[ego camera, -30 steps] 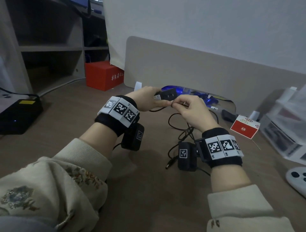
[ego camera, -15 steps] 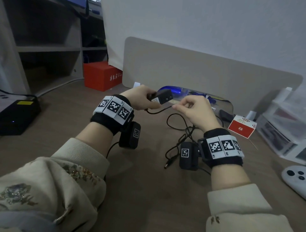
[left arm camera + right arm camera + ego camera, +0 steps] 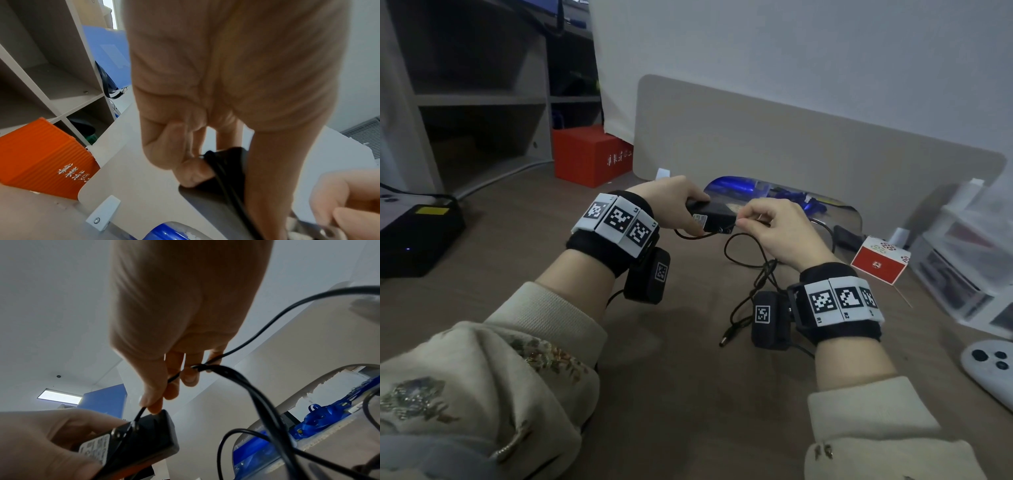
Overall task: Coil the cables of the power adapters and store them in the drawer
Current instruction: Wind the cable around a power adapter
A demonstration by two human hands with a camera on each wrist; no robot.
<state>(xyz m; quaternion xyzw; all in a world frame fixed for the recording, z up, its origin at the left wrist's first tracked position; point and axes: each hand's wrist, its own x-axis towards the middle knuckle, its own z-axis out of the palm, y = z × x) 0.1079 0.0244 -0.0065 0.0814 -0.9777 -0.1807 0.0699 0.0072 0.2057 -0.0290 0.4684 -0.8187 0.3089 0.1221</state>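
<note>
Fingers [image 3: 690, 200] of the left hand [image 3: 671, 202] grip a black power adapter [image 3: 710, 216] mid-frame while the right hand [image 3: 777, 229] pinches its cable [image 3: 743, 260], mostly uncoiled on the worktop [image 3: 688, 394], storing not yet begun.

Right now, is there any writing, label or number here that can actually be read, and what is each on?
"L1", "L2": small codes on the left wristband, just legible.
"R1", "R2": the same on the right wristband.
White characters on the red box: too blurred to read.
Printed label on the power adapter: too small and blurred.
Marking on the red-and-white carton: unreadable.
The yellow sticker on the black device: no text discernible.
</note>
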